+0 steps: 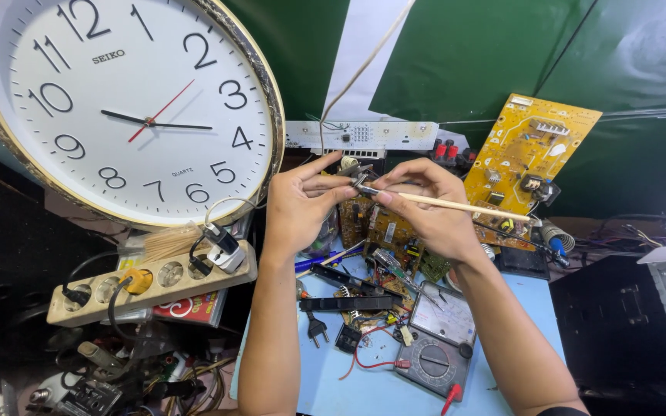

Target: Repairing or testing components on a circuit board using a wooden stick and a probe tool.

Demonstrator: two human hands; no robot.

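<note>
My left hand (pixel 302 202) pinches a small dark metal part (pixel 356 174) between thumb and fingers, held up above the bench. My right hand (pixel 425 204) grips a thin wooden-handled brush (pixel 456 206), its metal ferrule end pressed against the small part. The handle sticks out to the right. Both hands meet in front of some brown circuit boards (pixel 383 227).
A large white wall clock (pixel 129 104) with a gold rim leans at the left. Below it lies a beige power strip (pixel 156 281) with plugs. An analog multimeter (pixel 439 339) sits on the blue bench top (pixel 333 377). A yellow circuit board (pixel 529 146) leans at the right, beside a black case (pixel 618 323).
</note>
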